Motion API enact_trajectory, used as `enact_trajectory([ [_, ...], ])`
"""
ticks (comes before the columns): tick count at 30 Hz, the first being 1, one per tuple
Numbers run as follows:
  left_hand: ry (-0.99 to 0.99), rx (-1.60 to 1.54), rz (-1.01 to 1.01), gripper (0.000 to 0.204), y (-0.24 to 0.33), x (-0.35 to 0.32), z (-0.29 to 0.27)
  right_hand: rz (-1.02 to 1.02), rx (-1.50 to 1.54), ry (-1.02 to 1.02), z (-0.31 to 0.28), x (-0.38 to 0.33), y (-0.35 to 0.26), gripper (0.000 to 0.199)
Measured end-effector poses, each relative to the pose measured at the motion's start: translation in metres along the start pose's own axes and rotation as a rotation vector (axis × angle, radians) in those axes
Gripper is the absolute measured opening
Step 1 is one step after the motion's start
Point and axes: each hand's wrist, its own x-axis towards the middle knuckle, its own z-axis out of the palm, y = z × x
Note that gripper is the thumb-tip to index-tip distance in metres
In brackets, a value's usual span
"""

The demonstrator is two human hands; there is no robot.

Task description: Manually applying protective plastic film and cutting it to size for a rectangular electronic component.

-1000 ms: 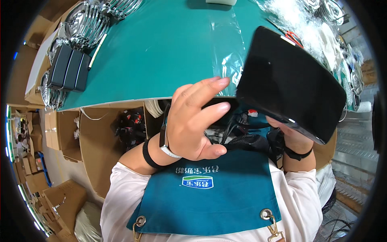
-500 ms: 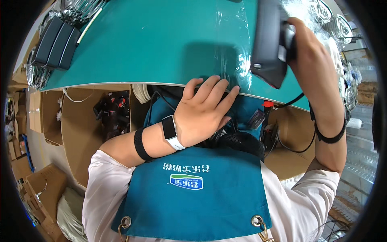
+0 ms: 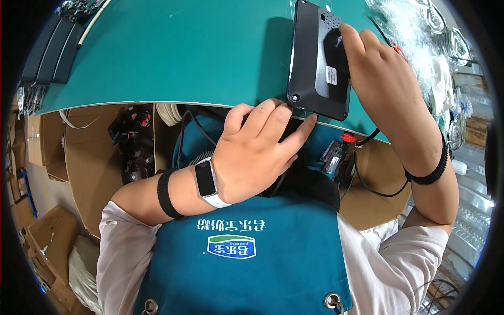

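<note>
A black flat electronic device with a screen-sized body, a perforated patch and a white label stands at the near right of the green tabletop. My right hand grips it from its right side, fingers curled around a raised part at its middle. My left hand rests at the table's front edge, palm down with fingers spread. Its fingertips reach the device's near end; whether they press on it I cannot tell. Clear tape or film shows on the tabletop beyond the device.
Black boxes stand in a row at the far left. Clear plastic bags and coiled cables pile up at the far right. Under the table are an open cardboard box with dark parts and a black cable with a red connector.
My right hand has brought the device leftward and turned it, so its perforated, labelled face now shows. My left hand stays at the table edge, now beside the device's near end.
</note>
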Motion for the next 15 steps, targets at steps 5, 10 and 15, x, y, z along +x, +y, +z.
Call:
enact_trajectory([
  [5, 0.014, 0.016, -0.018, 0.066, 0.0, -0.003, 0.003, 0.002, -0.006, -0.005, 0.004, -0.001, -0.003, 0.043],
  [10, 0.039, 0.021, -0.001, 0.065, 0.0, -0.004, 0.006, -0.002, -0.015, -0.021, 0.01, -0.001, -0.002, 0.045],
  [15, 0.032, 0.028, -0.004, 0.066, 0.001, -0.005, 0.005, -0.005, 0.008, 0.045, 0.017, -0.001, -0.003, 0.046],
])
